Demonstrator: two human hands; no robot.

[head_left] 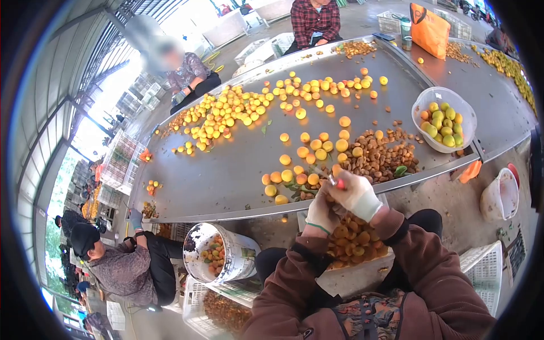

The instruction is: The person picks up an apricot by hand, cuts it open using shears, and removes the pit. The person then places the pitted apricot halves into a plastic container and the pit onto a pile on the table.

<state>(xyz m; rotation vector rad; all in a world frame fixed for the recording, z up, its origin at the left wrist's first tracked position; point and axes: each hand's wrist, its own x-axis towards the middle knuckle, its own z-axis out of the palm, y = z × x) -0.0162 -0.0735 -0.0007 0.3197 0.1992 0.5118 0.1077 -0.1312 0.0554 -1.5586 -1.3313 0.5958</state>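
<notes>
My left hand [322, 213], in a white glove with a green cuff edge, is closed at the table's front edge; what its fingers hold is hidden. Beside and touching it, my right hand [356, 194], gloved in white, is closed on a small red-handled tool [340, 184]. Just beyond the hands are loose apricots [320, 148] and a heap of brown pits [382, 156] on the metal table [226, 170]. Below my hands sits a container of opened apricots [354, 241].
A bowl of greenish fruit [445, 124] stands at the right. Left of my knees is a white bucket [229, 255], above a crate [195, 306]. Co-workers sit at the left [127, 266] and across the table [192, 73] [314, 22]. An orange bag [429, 31] stands far right.
</notes>
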